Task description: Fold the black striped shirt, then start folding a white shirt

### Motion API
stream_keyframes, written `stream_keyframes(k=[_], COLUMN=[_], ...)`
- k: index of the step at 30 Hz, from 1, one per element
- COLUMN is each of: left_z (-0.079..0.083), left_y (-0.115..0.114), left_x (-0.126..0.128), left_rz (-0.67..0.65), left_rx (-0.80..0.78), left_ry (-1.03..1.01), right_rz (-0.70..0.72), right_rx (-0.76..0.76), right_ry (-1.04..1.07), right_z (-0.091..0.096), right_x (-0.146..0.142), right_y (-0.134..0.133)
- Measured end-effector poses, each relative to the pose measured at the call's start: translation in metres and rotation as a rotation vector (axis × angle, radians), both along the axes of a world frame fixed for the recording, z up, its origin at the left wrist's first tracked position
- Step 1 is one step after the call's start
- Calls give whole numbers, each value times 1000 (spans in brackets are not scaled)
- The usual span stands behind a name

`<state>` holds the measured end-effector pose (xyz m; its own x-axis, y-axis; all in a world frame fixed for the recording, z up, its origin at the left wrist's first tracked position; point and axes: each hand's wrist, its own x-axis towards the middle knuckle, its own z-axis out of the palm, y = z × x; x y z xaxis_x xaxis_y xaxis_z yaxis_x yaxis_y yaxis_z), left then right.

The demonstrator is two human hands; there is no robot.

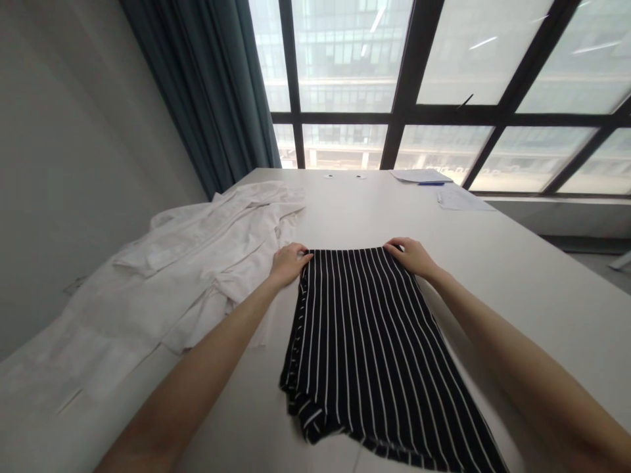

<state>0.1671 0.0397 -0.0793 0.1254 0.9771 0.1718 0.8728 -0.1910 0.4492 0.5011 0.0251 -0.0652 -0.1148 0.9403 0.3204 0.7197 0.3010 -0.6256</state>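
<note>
my left hand (287, 263) pinches the far left corner of the black striped cloth (365, 341), fingers closed on its edge. my right hand (411, 256) grips the far right corner, as far as i can make out. the cloth lies flat mid-bench (517, 282). at ten o'clock, white garments (197, 263) lie heaped; at one o'clock, papers (434, 184).

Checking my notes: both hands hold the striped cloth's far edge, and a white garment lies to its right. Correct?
No: the head view shows the white garment left of the striped cloth; left hand and right hand do hold its far edge.
</note>
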Motion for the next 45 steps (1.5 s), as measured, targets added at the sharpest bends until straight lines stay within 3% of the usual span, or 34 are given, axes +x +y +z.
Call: stream_keyframes(k=[7, 14, 22, 25, 30, 39, 45], left_z=[8, 3, -4, -4, -10, -8, -7], left_y=[12, 5, 7, 5, 4, 10, 9], left_x=[3, 6, 6, 7, 8, 5, 4], left_rz=[83, 66, -9, -57, -88, -19, -2], left_rx=[-103, -11, 128, 108, 36, -1, 49], left_ry=[-54, -191, -423, -475, -476, -386, -339], right_rz=[5, 73, 176, 152, 72, -146, -210], right_rx=[-46, -137, -220, -176, -118, -84, -97], right_ry=[276, 616, 930, 829, 399, -130, -218], right_z=[-12, -11, 3, 0, -9, -9, -12], right_x=[11, 10, 3, 4, 5, 11, 11], right_y=[-5, -7, -9, -7, -5, 2, 5])
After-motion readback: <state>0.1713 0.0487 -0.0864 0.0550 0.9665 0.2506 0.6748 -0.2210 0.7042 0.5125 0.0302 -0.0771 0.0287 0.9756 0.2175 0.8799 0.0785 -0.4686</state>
